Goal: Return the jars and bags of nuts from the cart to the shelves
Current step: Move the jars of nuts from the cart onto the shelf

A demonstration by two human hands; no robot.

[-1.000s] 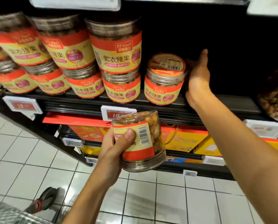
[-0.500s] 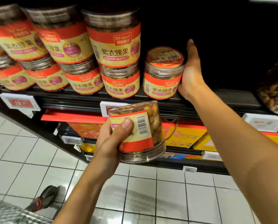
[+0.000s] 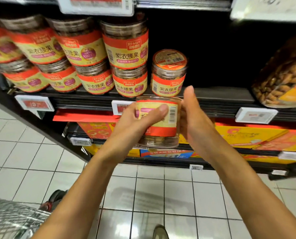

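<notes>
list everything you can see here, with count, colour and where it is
clear plastic nut jars with red-and-yellow labels: at least nine, stacked two high on the shelf, left to centre
matching jar in hand: one, in front of the shelf edge
large clear container of almonds: one, brown nuts, shelf's right end
black shelf: one, mid-frame
white price tags: several, along the shelf edges
orange-and-yellow boxes: several, lower shelf
silver wire cart: one, bottom left
white tiled floor: below
shoes: two, on the tiles
left hand: one, grips the matching jar
right hand: one, at its right side, fingers hidden
</notes>
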